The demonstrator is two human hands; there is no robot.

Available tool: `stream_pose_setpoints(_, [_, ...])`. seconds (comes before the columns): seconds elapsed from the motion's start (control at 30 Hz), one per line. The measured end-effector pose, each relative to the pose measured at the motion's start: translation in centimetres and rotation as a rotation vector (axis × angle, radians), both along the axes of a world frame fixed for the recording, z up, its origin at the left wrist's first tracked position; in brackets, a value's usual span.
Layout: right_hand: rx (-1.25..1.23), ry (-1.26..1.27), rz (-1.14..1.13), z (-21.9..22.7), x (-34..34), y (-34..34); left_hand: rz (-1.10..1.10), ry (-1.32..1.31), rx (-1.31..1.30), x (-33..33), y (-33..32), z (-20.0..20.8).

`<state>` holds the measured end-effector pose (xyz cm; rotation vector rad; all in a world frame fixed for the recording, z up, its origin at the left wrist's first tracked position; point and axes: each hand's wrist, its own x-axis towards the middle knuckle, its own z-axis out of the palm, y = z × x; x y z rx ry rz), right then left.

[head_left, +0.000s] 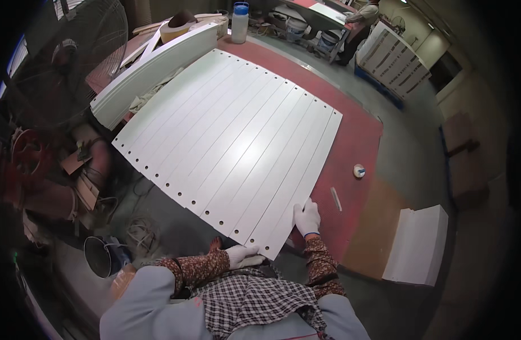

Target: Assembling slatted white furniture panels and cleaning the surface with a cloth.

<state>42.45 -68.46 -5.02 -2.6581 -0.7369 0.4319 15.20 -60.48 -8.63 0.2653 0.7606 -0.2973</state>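
Note:
Several long white boards (238, 141) lie side by side on a red-topped table (359, 130), each with dark round holes at both ends. The rightmost white board (289, 218) is the one at my hands. My left hand (245, 256), in a white glove, holds its near end, with the thumb side at the top and the other fingers lower at the edge. My right hand (307, 218), also gloved, is closed at its right long edge. The undersides of the fingers are hidden.
Right of the boards are a small white tub (358, 170), a thin white strip (336, 199) and a white stack (416, 243) on brown board. A curved white panel (158, 71), a jug (239, 22) and a fan (68, 56) stand beyond and left. A bucket (104, 256) is low left; a person (362, 20) is far off.

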Motion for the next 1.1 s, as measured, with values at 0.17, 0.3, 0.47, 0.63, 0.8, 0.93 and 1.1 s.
stream_pose_setpoints(0.17, [0.038,-0.039,-0.006,0.7,1.0,-0.6,-0.040,-0.085,0.078,0.5,0.3,0.3])
stream_pose_setpoints(0.3, [0.004,-0.002,0.010,1.3,1.1,0.0,-0.042,-0.073,0.081,-0.5,0.7,1.4])
stream_pose_setpoints(0.47, [0.010,-0.014,-0.022,0.3,0.7,-0.3,-0.033,-0.068,0.155,-0.5,0.9,2.7])
stream_pose_setpoints(0.63, [-0.006,0.040,-0.020,0.9,0.3,0.1,0.031,-0.012,0.183,-0.8,0.7,2.3])
stream_pose_setpoints(0.8, [0.032,0.016,-0.008,0.7,0.3,-0.8,-0.043,0.024,0.204,-0.3,1.1,2.9])
stream_pose_setpoints(0.93, [0.033,0.055,-0.005,0.8,0.5,-0.8,-0.045,0.017,0.210,-0.6,1.2,2.7])
stream_pose_setpoints(1.1, [0.027,0.022,0.004,0.1,0.8,-1.0,0.067,0.078,0.277,-1.2,3.1,4.1])
